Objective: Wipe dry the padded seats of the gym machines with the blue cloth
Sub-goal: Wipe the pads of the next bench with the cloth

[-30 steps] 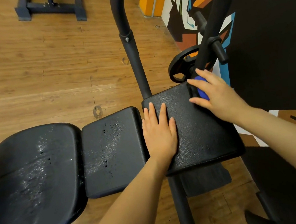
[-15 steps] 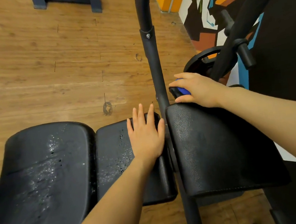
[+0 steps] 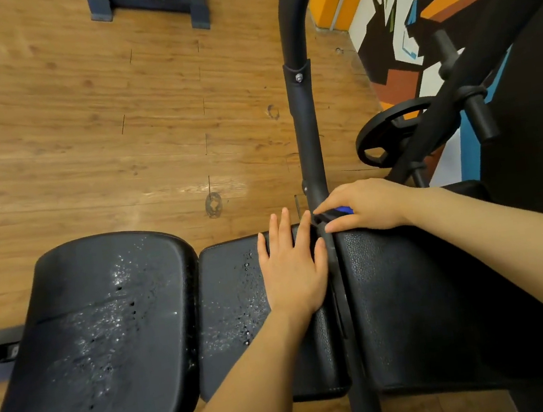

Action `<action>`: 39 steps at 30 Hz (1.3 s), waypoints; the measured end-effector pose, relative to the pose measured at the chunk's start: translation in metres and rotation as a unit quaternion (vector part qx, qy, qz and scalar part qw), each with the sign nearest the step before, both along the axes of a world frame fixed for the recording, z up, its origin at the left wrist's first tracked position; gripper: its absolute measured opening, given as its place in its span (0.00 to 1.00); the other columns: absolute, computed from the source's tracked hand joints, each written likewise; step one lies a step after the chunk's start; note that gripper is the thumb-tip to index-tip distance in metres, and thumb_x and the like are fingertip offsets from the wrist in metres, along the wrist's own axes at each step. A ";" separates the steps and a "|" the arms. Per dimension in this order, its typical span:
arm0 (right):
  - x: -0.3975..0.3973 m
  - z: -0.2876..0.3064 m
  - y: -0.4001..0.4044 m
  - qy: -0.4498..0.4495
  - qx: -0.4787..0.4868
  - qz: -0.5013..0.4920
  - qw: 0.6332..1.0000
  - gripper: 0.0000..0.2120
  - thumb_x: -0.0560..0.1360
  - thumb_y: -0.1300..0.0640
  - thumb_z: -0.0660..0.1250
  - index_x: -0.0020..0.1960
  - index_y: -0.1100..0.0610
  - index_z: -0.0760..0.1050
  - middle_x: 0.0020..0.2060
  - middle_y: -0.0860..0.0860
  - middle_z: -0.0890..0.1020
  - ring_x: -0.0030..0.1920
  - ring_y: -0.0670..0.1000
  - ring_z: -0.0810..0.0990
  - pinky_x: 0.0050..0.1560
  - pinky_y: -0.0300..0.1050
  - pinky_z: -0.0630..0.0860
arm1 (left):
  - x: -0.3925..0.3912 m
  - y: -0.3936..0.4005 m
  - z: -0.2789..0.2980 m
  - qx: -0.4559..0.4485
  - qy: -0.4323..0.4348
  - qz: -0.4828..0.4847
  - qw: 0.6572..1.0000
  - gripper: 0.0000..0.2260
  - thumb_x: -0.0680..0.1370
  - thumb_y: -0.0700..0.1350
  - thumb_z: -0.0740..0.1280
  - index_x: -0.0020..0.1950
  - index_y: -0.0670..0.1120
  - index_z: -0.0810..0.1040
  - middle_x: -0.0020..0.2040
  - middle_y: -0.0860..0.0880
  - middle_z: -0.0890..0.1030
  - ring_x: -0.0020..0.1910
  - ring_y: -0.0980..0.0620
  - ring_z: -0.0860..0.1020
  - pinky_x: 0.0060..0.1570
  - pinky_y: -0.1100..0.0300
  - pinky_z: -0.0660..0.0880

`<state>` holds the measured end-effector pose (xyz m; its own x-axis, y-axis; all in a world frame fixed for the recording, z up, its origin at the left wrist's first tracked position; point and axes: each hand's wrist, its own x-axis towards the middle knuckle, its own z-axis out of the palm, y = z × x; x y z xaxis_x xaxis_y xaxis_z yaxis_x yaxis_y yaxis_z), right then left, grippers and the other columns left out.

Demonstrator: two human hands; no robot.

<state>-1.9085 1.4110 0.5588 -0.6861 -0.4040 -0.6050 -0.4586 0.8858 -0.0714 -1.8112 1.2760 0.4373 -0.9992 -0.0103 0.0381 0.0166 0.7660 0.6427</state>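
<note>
Two hands | right grip [image 3: 365,205] closed around blue cloth [image 3: 342,211] | left [image 3: 292,265] flat, empty

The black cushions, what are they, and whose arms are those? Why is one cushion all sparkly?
There is one picture, taken by a camera worn on a person's head, looking down, so the arms are that person's own. The black cushions are padded seats of gym machines standing on a wooden floor. The sparkles are water drops: the big left pad and the middle pad are wet, while the right pad looks dry. The left hand lies flat on the middle pad. The right hand is closed on a blue cloth, mostly hidden in the fingers, at the far edge of the right pad beside a black metal post. The cloth is for wiping the pads dry.
</note>
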 end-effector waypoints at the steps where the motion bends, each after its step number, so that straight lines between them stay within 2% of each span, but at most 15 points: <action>1: 0.001 0.002 0.002 -0.001 -0.006 0.007 1.000 0.24 0.77 0.38 0.61 0.72 0.43 0.69 0.66 0.47 0.74 0.64 0.49 0.73 0.63 0.50 0.71 | 0.000 0.000 0.000 0.001 -0.004 -0.003 1.000 0.27 0.79 0.59 0.47 0.76 0.54 0.65 0.79 0.47 0.60 0.79 0.48 0.53 0.75 0.46 0.49; 7: 0.013 0.018 0.029 0.032 -0.019 0.045 0.998 0.25 0.79 0.41 0.60 0.75 0.41 0.63 0.69 0.45 0.70 0.66 0.48 0.71 0.63 0.46 0.69 | 0.001 -0.001 0.001 0.006 -0.005 -0.005 1.000 0.28 0.78 0.59 0.45 0.76 0.54 0.65 0.79 0.47 0.59 0.79 0.48 0.51 0.76 0.46 0.48; 10: 0.017 0.033 0.057 0.062 -0.001 0.049 0.997 0.25 0.78 0.39 0.59 0.74 0.40 0.63 0.68 0.45 0.70 0.65 0.47 0.71 0.60 0.42 0.68 | 0.001 -0.002 0.004 0.004 -0.015 -0.010 1.000 0.30 0.77 0.60 0.42 0.77 0.54 0.63 0.79 0.47 0.58 0.79 0.48 0.50 0.76 0.47 0.46; 13: 0.019 0.045 0.077 0.073 0.036 0.048 0.996 0.26 0.77 0.37 0.57 0.73 0.39 0.63 0.68 0.44 0.69 0.64 0.48 0.71 0.59 0.45 0.71 | 0.001 -0.003 0.006 0.000 -0.021 -0.014 1.000 0.31 0.77 0.61 0.40 0.77 0.55 0.62 0.80 0.48 0.56 0.79 0.49 0.49 0.76 0.47 0.45; 19: 0.012 0.029 0.055 0.088 0.036 0.068 0.993 0.34 0.72 0.28 0.52 0.74 0.40 0.63 0.66 0.46 0.71 0.64 0.50 0.73 0.59 0.46 0.71 | 0.000 -0.003 0.005 -0.006 -0.022 -0.010 1.000 0.31 0.77 0.61 0.41 0.77 0.55 0.62 0.80 0.48 0.56 0.79 0.49 0.49 0.76 0.48 0.45; 26: 0.008 0.011 0.039 0.085 0.001 0.066 0.994 0.29 0.75 0.32 0.56 0.73 0.42 0.66 0.61 0.47 0.74 0.60 0.51 0.75 0.58 0.49 0.73 | 0.001 -0.002 0.008 0.003 -0.028 -0.012 1.000 0.31 0.76 0.61 0.40 0.77 0.56 0.61 0.80 0.49 0.56 0.79 0.50 0.48 0.76 0.48 0.44; 31: 0.014 0.025 0.065 0.113 0.001 0.092 0.989 0.29 0.76 0.34 0.52 0.73 0.43 0.66 0.60 0.46 0.73 0.58 0.49 0.75 0.55 0.43 0.71 | 0.001 -0.003 0.010 0.003 -0.028 -0.014 0.999 0.32 0.76 0.61 0.39 0.78 0.56 0.61 0.80 0.49 0.56 0.79 0.50 0.48 0.75 0.49 0.43; 35: 0.019 0.057 0.105 0.117 0.026 0.073 0.990 0.35 0.71 0.29 0.44 0.72 0.41 0.67 0.59 0.46 0.73 0.57 0.48 0.75 0.57 0.46 0.74 | 0.002 -0.003 0.010 0.003 -0.030 -0.018 0.999 0.32 0.76 0.62 0.38 0.78 0.56 0.61 0.80 0.49 0.55 0.79 0.50 0.48 0.75 0.49 0.43; 39: 0.030 0.071 0.125 0.123 0.012 0.026 0.992 0.34 0.71 0.31 0.48 0.73 0.43 0.67 0.61 0.47 0.73 0.58 0.46 0.74 0.58 0.39 0.70 | 0.001 -0.002 0.009 0.001 -0.024 -0.013 1.000 0.32 0.76 0.62 0.39 0.77 0.55 0.62 0.79 0.48 0.57 0.79 0.49 0.50 0.75 0.48 0.45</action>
